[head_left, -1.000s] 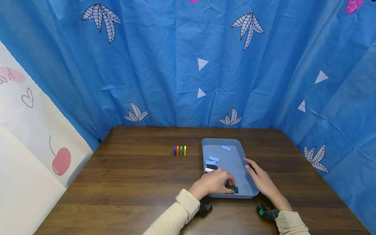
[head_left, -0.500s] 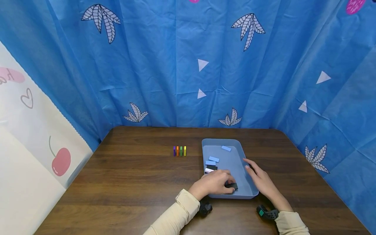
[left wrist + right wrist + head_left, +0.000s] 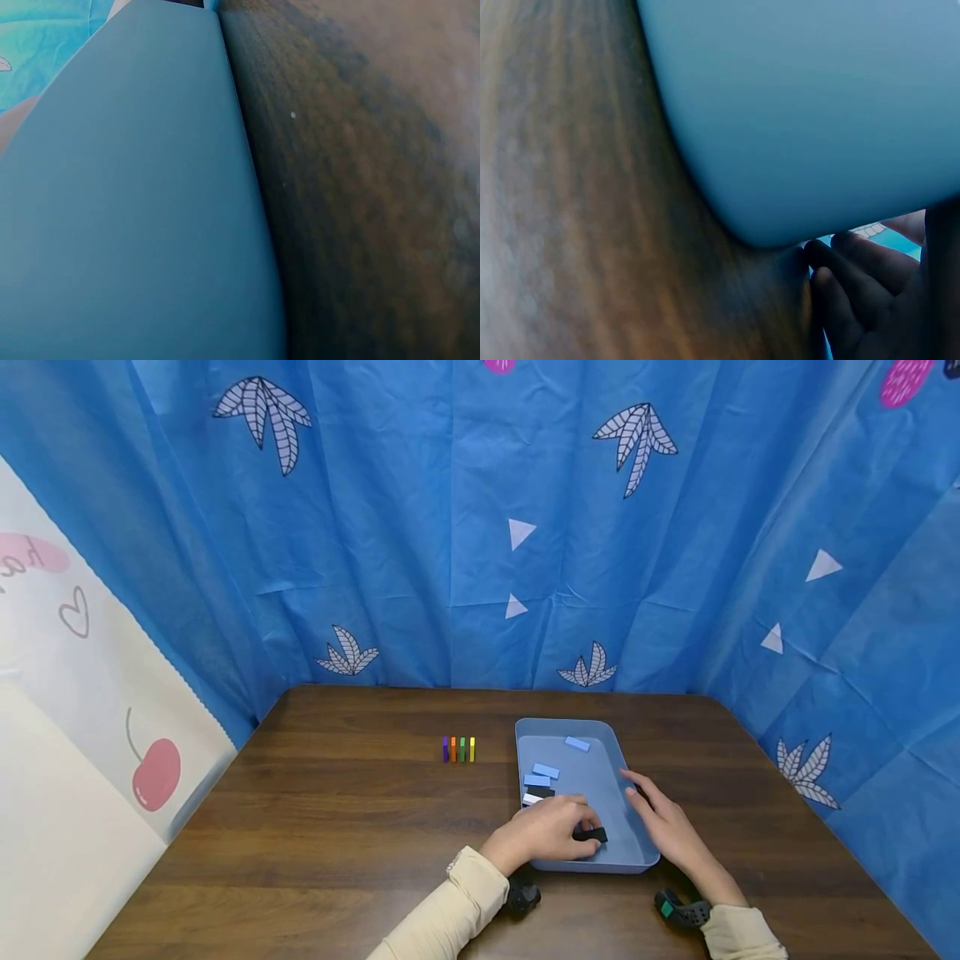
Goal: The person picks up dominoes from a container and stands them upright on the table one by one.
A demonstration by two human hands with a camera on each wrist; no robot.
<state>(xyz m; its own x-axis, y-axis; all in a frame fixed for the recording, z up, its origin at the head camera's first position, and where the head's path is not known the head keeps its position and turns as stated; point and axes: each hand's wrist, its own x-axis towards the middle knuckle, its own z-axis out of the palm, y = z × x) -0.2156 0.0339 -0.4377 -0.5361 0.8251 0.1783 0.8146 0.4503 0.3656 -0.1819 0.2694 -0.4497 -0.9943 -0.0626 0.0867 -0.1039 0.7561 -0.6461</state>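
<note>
In the head view my left hand (image 3: 551, 828) reaches over the near left side of a blue-grey tray (image 3: 581, 866). Its thumb and fingers pinch a small black block (image 3: 595, 835) low in the tray, partly hidden by the hand. My right hand (image 3: 669, 825) lies along the tray's right side, fingers fairly straight, fingertips at the rim. Its fingers (image 3: 862, 285) also show beside the tray wall (image 3: 802, 112) in the right wrist view. Tray wall (image 3: 142, 180) fills much of the left wrist view, which hides the pinch.
Inside the tray, blue blocks (image 3: 537, 781), another black block (image 3: 540, 792) and a white block (image 3: 532, 800) lie left; one blue block (image 3: 577, 743) is at the back. Several thin coloured blocks (image 3: 462, 749) stand in a row on the wooden table (image 3: 337, 827), left of the tray.
The black block under my left fingers has tilted and shifted slightly away from the tray's near edge, into the pinch. My right hand stays in place at the rim.
</note>
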